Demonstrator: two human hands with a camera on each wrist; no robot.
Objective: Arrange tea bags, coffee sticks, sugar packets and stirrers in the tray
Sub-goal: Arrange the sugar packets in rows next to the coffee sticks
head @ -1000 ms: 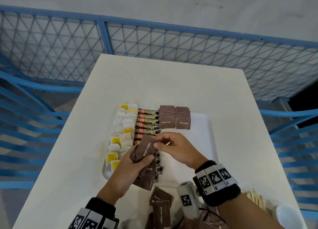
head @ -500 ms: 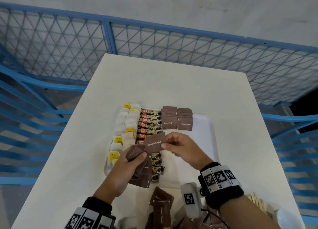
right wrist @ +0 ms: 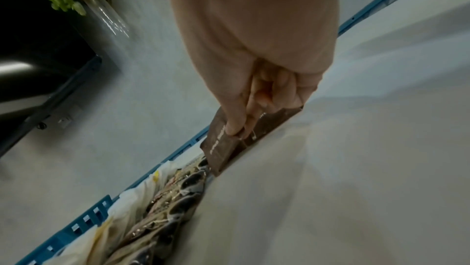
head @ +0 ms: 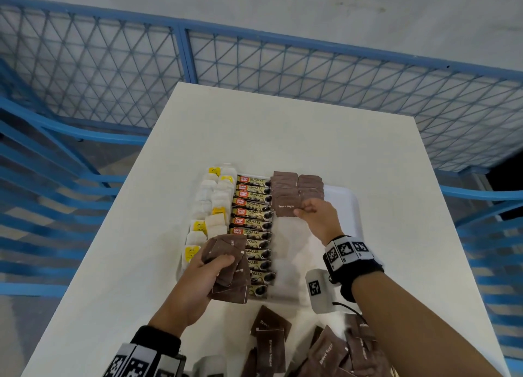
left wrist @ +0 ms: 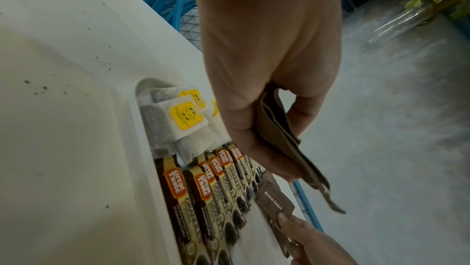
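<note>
A white tray (head: pixel 346 206) on the table holds a column of tea bags (head: pixel 210 201) with yellow tags, a column of coffee sticks (head: pixel 252 221) and two stacks of brown sugar packets (head: pixel 297 185) at its far end. My right hand (head: pixel 308 211) pinches one brown sugar packet (head: pixel 285 205) at the near edge of those stacks; the same packet (right wrist: pixel 223 146) touches the tray floor. My left hand (head: pixel 203 269) grips a bundle of brown sugar packets (head: pixel 230 266) over the near coffee sticks. In the left wrist view the bundle (left wrist: pixel 284 146) hangs from my fingers.
More loose brown sugar packets (head: pixel 271 340) lie on the white table (head: pixel 283 136) near me. A blue mesh fence (head: pixel 254 65) runs beyond the table's far edge. The tray's right half is bare.
My right hand pulled one packet off the left hand's bundle and carried it away from me to the stacked sugar packets. The left hand stayed put with the bundle.
</note>
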